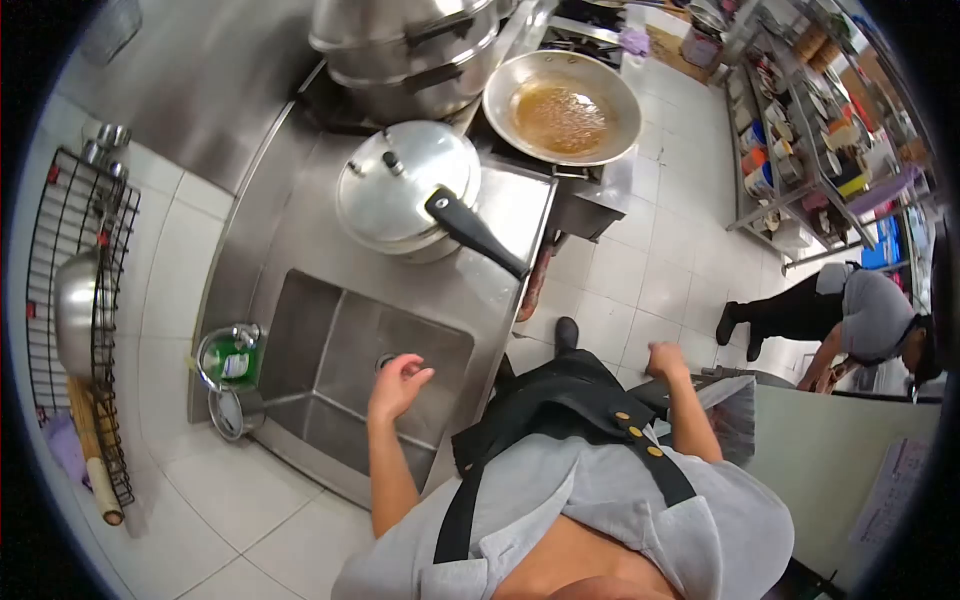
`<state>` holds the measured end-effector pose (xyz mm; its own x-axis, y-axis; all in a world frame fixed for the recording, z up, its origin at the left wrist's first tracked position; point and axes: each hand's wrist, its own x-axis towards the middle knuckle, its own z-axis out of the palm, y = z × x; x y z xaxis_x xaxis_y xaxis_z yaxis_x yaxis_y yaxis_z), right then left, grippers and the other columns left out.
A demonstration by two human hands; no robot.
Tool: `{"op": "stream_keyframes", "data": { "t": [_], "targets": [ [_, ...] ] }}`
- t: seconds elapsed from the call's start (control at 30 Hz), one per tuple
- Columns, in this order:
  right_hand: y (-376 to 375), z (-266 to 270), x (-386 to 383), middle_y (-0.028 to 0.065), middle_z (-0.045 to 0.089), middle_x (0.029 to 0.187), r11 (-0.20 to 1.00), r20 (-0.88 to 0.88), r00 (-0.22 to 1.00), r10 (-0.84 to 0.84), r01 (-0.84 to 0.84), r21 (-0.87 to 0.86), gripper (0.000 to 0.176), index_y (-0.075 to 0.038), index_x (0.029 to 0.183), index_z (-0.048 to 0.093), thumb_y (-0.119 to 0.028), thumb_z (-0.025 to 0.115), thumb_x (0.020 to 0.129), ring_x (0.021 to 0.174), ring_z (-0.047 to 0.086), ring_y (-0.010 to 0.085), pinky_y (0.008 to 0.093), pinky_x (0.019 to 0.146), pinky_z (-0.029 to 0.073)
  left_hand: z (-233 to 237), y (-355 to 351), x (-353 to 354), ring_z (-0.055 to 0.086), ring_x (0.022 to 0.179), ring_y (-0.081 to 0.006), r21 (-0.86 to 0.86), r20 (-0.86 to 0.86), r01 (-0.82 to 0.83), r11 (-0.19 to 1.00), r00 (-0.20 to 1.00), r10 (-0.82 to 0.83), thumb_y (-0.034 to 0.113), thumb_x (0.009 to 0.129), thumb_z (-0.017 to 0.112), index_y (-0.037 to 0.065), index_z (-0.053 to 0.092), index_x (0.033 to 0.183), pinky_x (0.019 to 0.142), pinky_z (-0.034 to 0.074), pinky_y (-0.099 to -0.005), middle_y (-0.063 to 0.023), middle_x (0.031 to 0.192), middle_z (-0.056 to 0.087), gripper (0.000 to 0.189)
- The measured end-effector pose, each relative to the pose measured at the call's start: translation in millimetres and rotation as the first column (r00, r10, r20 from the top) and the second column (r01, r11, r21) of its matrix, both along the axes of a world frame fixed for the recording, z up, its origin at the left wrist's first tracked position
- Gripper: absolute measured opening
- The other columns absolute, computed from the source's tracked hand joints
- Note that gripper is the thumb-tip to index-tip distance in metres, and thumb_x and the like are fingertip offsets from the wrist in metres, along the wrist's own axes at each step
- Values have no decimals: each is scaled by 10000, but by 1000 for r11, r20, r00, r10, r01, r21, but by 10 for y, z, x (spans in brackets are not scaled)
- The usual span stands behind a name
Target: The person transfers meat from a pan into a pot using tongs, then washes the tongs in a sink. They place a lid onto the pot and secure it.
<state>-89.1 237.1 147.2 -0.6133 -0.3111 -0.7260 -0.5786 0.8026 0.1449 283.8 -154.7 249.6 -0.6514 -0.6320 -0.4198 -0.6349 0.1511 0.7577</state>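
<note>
My left hand (pixel 397 385) hovers over the steel sink basin (pixel 390 325), holding nothing. Its fingers are loosely bent, with the thumb apart from them. My right hand (pixel 664 359) hangs at my side above the tiled floor, fingers curled into a loose fist with nothing visible in it. Beyond the sink, a lidded pressure cooker (pixel 410 185) stands on the steel counter, its black handle pointing toward the counter's edge. A wide pan (pixel 563 108) with brownish liquid sits on the stove behind it. Neither hand touches any of these.
Large stacked steel pots (pixel 405 50) stand at the back. Left of the sink are a green bottle (pixel 236 366) and a small metal pot (pixel 236 412). A wire rack (pixel 85 330) hangs on the wall. At right, a co-worker (pixel 850 315) bends forward near loaded shelves (pixel 790 130).
</note>
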Motion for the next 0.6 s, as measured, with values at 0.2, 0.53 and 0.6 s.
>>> {"op": "stream_keyframes", "data": {
  "t": [0.2,0.53,0.6],
  "targets": [
    [87,89,-171,202,608,1186,539,490,736,-468,677,-502,632,-61,1258,564,-330,749,717,1102,573,369,401,948,458,1102,311,-889,580,714,-91,88,-97,-42,995,994,51,162,830,682,33,643,1036,570,483,-244,-25,875,633,245],
    [1130,531,-1511,145,587,1247,280,597,656,-462,747,-603,604,-80,1308,521,-274,730,775,1024,620,285,392,848,516,547,1862,-3610,350,1310,-378,-360,3,571,738,791,-611,332,744,753,77,566,1234,1061,332,-428,-231,1397,390,583],
    [1331,673,-1777,146,568,1265,75,759,521,-392,840,-538,607,-53,1309,512,-255,731,780,1037,602,241,361,807,522,470,2116,-4119,348,1314,-379,-274,-69,608,745,761,-646,338,749,750,80,562,1243,1063,332,-427,-228,1402,387,588]
  ]
}}
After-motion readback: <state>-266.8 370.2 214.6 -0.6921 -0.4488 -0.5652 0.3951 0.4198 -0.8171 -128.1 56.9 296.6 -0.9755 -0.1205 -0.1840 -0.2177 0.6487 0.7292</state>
